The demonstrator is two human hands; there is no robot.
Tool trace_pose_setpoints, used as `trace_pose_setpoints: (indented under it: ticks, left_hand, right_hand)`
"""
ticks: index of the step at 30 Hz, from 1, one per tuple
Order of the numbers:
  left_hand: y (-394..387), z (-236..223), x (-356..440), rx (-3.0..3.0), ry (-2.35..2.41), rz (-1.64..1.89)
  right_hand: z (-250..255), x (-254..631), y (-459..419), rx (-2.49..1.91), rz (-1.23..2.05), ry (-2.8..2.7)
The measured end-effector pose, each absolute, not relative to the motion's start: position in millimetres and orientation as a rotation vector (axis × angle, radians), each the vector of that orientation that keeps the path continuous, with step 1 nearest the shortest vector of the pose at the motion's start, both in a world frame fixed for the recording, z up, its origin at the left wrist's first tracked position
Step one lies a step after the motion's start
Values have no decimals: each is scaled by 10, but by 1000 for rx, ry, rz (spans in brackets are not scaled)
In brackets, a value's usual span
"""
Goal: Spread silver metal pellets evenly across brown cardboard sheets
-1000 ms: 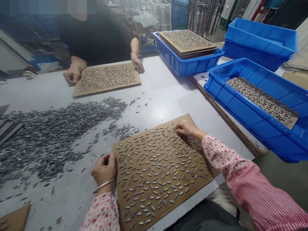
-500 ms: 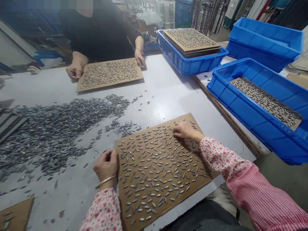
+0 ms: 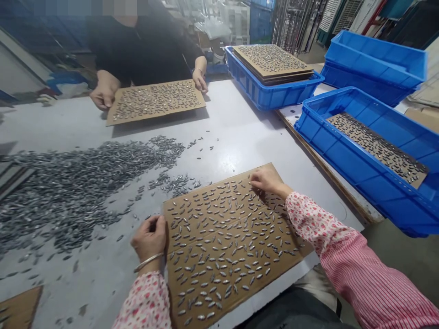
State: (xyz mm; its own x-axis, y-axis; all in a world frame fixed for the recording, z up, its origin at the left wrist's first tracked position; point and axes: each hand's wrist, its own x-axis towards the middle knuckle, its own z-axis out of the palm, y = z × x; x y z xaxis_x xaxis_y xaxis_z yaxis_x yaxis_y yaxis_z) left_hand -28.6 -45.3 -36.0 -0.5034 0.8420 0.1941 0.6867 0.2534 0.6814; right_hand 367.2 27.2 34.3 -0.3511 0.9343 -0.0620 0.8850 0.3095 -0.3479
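Observation:
A brown cardboard sheet (image 3: 236, 315) lies tilted in front of me, covered with many small grey spindle-shaped metal pieces (image 3: 223, 222) set apart from one another. My right hand (image 3: 267, 180) is over its far right corner, thumb and fingers pinched together at the surface; whatever is between the fingertips is too small to make out. Against the sheet's left edge rests my left hand (image 3: 150, 240), fingers curled in and thumb bent over; the inside of that hand is hidden. To the left spreads a large heap of the same loose pieces (image 3: 89, 183) on the white table (image 3: 236, 132).
Across the table a person in black holds another filled cardboard sheet (image 3: 157, 100) with both hands. A blue crate (image 3: 270, 98) bears stacked filled sheets. A second blue crate (image 3: 346, 155) holds one sheet, with more blue crates (image 3: 373, 68) behind. Another cardboard corner (image 3: 22, 306) shows lower left.
My right hand has shifted slightly along the sheet's far right corner, its fingers drawn closer together. My left hand stays at the edge. The other person's sheet has moved slightly left.

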Motion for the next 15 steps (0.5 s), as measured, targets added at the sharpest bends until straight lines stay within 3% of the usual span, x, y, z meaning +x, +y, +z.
trace_pose_setpoints:
  ticks: [6, 15]
  left_hand:
    - [-463, -346, -275, 1460, 2307, 1120]
    - [-462, -386, -299, 1469, 2291, 1126]
  right_hand:
    - [260, 3596, 258, -1716, 302, -2588]
    - [313, 3429, 269, -1527, 487, -2735]
